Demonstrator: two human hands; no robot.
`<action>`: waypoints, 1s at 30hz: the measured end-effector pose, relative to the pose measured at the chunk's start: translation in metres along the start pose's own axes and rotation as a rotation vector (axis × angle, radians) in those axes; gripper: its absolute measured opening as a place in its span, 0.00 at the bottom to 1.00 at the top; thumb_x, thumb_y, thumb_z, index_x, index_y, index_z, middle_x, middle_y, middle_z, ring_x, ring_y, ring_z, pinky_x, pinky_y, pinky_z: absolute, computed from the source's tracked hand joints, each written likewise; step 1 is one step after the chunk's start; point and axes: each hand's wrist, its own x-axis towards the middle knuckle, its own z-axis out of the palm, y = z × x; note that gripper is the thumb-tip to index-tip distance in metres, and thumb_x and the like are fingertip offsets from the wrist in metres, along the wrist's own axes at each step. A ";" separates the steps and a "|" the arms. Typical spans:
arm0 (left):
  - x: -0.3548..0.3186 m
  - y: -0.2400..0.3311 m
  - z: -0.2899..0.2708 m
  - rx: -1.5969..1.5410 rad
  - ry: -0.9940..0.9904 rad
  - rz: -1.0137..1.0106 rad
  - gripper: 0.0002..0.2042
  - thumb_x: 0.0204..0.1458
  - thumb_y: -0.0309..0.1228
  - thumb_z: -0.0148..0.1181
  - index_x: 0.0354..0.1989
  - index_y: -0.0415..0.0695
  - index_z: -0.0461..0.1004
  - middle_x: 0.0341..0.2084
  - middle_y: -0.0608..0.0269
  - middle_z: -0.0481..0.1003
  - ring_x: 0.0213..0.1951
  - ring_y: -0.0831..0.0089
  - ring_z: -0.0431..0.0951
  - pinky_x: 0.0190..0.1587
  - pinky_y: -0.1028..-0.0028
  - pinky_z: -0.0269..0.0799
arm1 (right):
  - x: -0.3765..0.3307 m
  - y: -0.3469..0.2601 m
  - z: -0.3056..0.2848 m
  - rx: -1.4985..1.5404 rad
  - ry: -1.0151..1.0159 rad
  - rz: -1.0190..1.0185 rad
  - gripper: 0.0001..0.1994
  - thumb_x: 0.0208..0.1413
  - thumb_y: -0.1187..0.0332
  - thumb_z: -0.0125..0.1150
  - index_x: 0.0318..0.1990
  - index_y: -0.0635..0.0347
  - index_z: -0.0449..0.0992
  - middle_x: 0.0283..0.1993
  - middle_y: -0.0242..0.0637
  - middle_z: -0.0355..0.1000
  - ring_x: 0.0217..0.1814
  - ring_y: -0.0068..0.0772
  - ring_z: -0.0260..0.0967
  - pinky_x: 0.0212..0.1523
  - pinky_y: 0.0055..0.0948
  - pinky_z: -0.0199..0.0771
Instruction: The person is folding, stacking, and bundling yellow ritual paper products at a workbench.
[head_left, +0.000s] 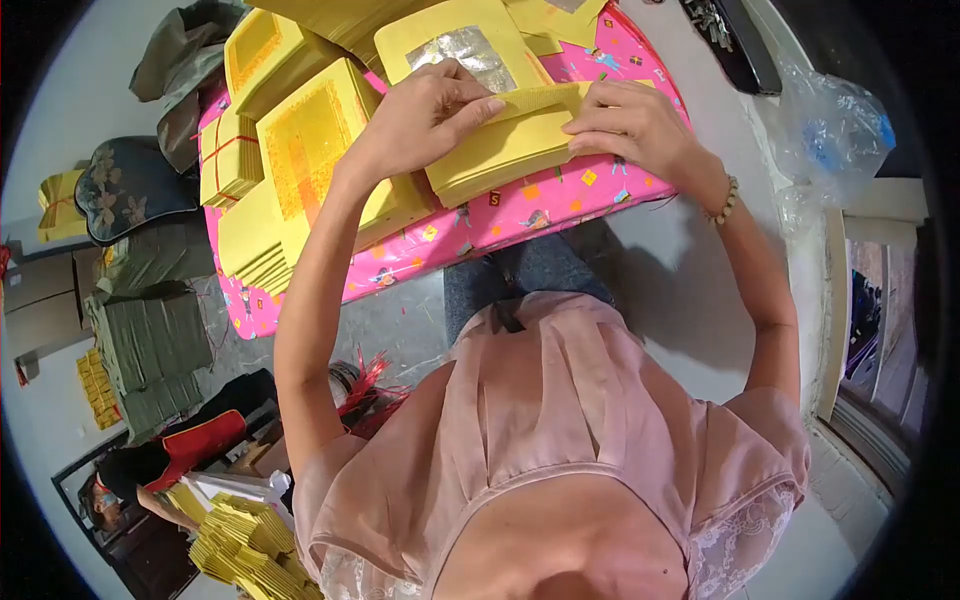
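Observation:
My left hand (428, 118) pinches the left end of a folded strip of yellow paper (540, 102), its thumb pointing right along the fold. At the strip's other end my right hand (632, 122) closes thumb and fingers on the same paper. Under both hands lies a thick stack of folded yellow paper (500, 165), close to the table's near edge. Just beyond the left hand is a yellow sheet with a silver square (470, 55). The inner fingers of both hands are partly hidden.
A pink patterned cloth covers the table (520, 212). Stacks of yellow paper with orange squares (308, 150) stand at left, beside a bundle tied with red string (228, 160). A dark flowered chair back (135, 190) is farther left. Another person (150, 470) handles yellow paper at lower left.

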 end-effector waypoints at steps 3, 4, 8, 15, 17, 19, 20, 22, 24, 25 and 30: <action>0.001 -0.001 0.001 -0.004 0.028 0.014 0.16 0.57 0.39 0.58 0.39 0.36 0.78 0.36 0.58 0.73 0.36 0.67 0.74 0.41 0.72 0.69 | 0.002 0.001 -0.003 -0.006 -0.002 -0.041 0.07 0.51 0.68 0.63 0.34 0.60 0.80 0.31 0.35 0.71 0.34 0.35 0.70 0.35 0.31 0.69; 0.002 -0.001 0.002 -0.005 0.035 -0.010 0.16 0.57 0.39 0.58 0.39 0.36 0.77 0.36 0.58 0.73 0.35 0.68 0.74 0.40 0.72 0.69 | 0.003 0.003 -0.002 0.033 0.001 -0.030 0.07 0.51 0.66 0.63 0.32 0.59 0.79 0.31 0.34 0.71 0.35 0.36 0.70 0.35 0.32 0.70; 0.002 -0.001 0.006 0.002 0.036 -0.048 0.17 0.56 0.40 0.58 0.39 0.35 0.77 0.36 0.58 0.73 0.34 0.70 0.75 0.38 0.73 0.70 | 0.003 0.003 0.002 0.084 -0.022 0.011 0.06 0.52 0.69 0.62 0.31 0.63 0.77 0.30 0.36 0.71 0.34 0.36 0.70 0.35 0.31 0.69; 0.001 0.002 0.004 0.006 0.017 -0.047 0.17 0.57 0.40 0.58 0.41 0.36 0.77 0.36 0.58 0.73 0.34 0.71 0.74 0.39 0.73 0.69 | 0.009 -0.001 0.001 0.045 0.061 0.023 0.07 0.53 0.69 0.61 0.32 0.64 0.76 0.30 0.38 0.70 0.33 0.36 0.69 0.35 0.31 0.69; 0.000 0.001 0.004 -0.024 0.030 -0.040 0.16 0.56 0.40 0.58 0.41 0.38 0.78 0.35 0.59 0.72 0.36 0.70 0.73 0.40 0.73 0.69 | 0.011 0.001 0.002 0.025 0.117 -0.022 0.10 0.54 0.62 0.60 0.31 0.61 0.75 0.29 0.37 0.68 0.33 0.40 0.69 0.33 0.35 0.68; -0.001 0.001 0.004 -0.011 0.022 -0.029 0.16 0.56 0.41 0.59 0.42 0.39 0.78 0.36 0.58 0.72 0.36 0.70 0.73 0.40 0.72 0.69 | 0.013 0.000 0.001 0.029 0.128 -0.016 0.10 0.54 0.62 0.60 0.31 0.61 0.75 0.30 0.37 0.69 0.33 0.40 0.70 0.33 0.35 0.68; -0.002 0.002 0.003 0.001 0.016 -0.016 0.17 0.55 0.41 0.60 0.44 0.40 0.77 0.36 0.58 0.72 0.36 0.69 0.73 0.41 0.72 0.69 | 0.015 0.000 0.000 0.032 0.137 -0.011 0.11 0.54 0.62 0.60 0.31 0.61 0.75 0.30 0.37 0.69 0.32 0.40 0.70 0.33 0.35 0.68; -0.003 0.011 0.002 0.034 -0.003 -0.010 0.18 0.53 0.41 0.62 0.45 0.41 0.77 0.37 0.58 0.72 0.37 0.68 0.73 0.42 0.71 0.70 | 0.017 0.000 -0.002 0.031 0.147 -0.008 0.11 0.55 0.61 0.60 0.32 0.61 0.75 0.30 0.37 0.69 0.32 0.40 0.70 0.33 0.34 0.68; -0.003 0.014 0.001 0.073 -0.017 -0.007 0.19 0.51 0.42 0.64 0.47 0.43 0.77 0.39 0.58 0.72 0.37 0.67 0.73 0.43 0.70 0.70 | 0.019 0.000 -0.003 0.031 0.159 -0.014 0.11 0.55 0.61 0.60 0.32 0.61 0.75 0.30 0.37 0.69 0.32 0.40 0.70 0.33 0.34 0.68; -0.005 0.013 0.002 0.110 -0.007 0.028 0.20 0.49 0.42 0.65 0.48 0.44 0.76 0.39 0.58 0.72 0.38 0.66 0.73 0.44 0.69 0.70 | 0.021 -0.001 -0.003 0.043 0.154 -0.006 0.10 0.54 0.64 0.60 0.32 0.63 0.75 0.30 0.37 0.69 0.32 0.38 0.69 0.33 0.33 0.68; -0.004 0.016 0.002 0.152 0.013 0.077 0.22 0.46 0.42 0.68 0.48 0.45 0.75 0.41 0.58 0.72 0.39 0.65 0.73 0.45 0.67 0.71 | 0.025 0.001 -0.005 0.065 0.135 0.023 0.09 0.54 0.67 0.61 0.32 0.66 0.75 0.29 0.37 0.69 0.32 0.35 0.68 0.33 0.31 0.67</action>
